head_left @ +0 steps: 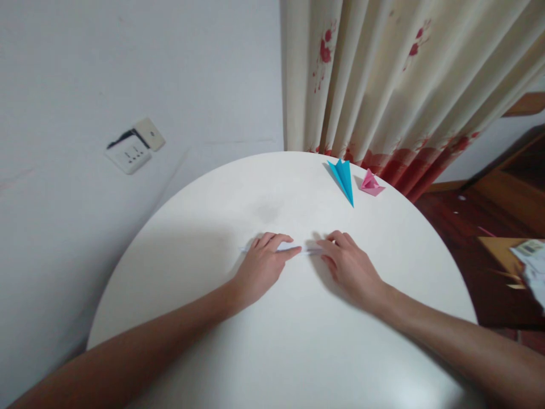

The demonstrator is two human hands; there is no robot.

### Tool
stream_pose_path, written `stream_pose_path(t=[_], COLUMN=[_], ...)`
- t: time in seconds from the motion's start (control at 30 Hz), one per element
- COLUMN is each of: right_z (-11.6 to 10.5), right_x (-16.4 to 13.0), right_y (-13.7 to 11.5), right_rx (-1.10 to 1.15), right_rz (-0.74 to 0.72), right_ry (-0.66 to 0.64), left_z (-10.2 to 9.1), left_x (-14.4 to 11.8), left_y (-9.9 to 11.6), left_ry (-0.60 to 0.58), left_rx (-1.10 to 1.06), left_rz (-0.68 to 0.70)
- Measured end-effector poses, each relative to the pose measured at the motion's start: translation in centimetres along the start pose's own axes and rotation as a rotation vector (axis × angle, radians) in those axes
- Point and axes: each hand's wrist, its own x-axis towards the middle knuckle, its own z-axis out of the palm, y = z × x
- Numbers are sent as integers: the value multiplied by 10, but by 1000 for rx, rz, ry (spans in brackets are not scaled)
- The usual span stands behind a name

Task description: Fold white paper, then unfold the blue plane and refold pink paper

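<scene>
A narrow strip of pale bluish-white folded paper (285, 246) lies across the middle of the table, much of it covered by my fingers. My left hand (264, 264) holds it down, its thumb stretched along the near side and its fingers bent over the far side. At the paper's right end, my right hand (349, 267) has its fingers curled and its fingertips on the paper. Part of the right grip is hidden under the knuckles. Only a short stretch of paper shows between the two hands.
Toward the far right edge of the round white table (191, 227) lie a blue paper plane (344, 179) and a pink origami piece (371, 183). Behind it hangs a floral curtain (361, 85). A wall socket (128, 153) is on the left; papers (532, 261) lie at far right.
</scene>
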Motion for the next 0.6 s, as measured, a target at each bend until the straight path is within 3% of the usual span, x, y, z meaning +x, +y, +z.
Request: stream_pose_path(t=[0.23,0.43,0.6], right_z=[4,6,6], right_x=[14,19,17], right_y=[14,18,18], right_rx=[165,168,167], right_rz=[-86,-119,-149], right_ry=[-23,-15,-4], left_z=[-4,-9,-9], left_x=[1,0,5], left_y=[-10,-23,-28], left_ry=[92,1,25], left_rx=[-185,-14,120], left_rz=[50,272,363])
